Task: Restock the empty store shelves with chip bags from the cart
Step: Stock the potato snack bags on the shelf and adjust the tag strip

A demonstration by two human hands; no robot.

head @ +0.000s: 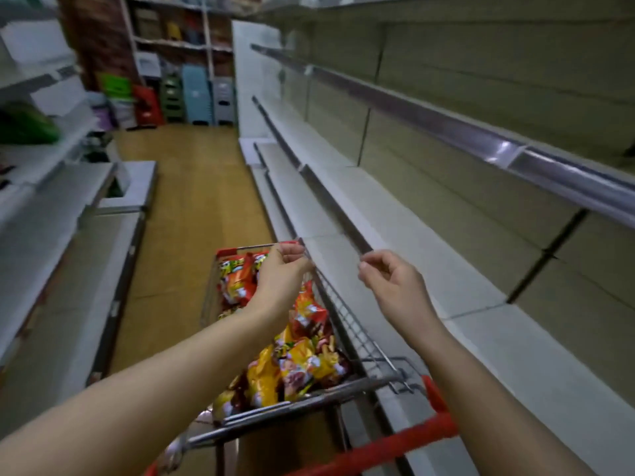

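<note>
Seemingly, in the head view, you were at the picking step; your left hand (281, 271) and right hand (390, 281) hovered above the cart (347, 326), fingers loosely curled, holding nothing; chip bags (299, 365) lay inside the cart; the shelves (343, 201) beside the cart stood bare; next, likely, reach down and grip one bag.

I count two hands: a left hand (281, 273) and a right hand (391, 283). One cart (347, 317) sits under them. Below the left hand are lots of chip bags (299, 365), too piled up to count. Right of the right hand I count at least four shelves (360, 207).
</note>
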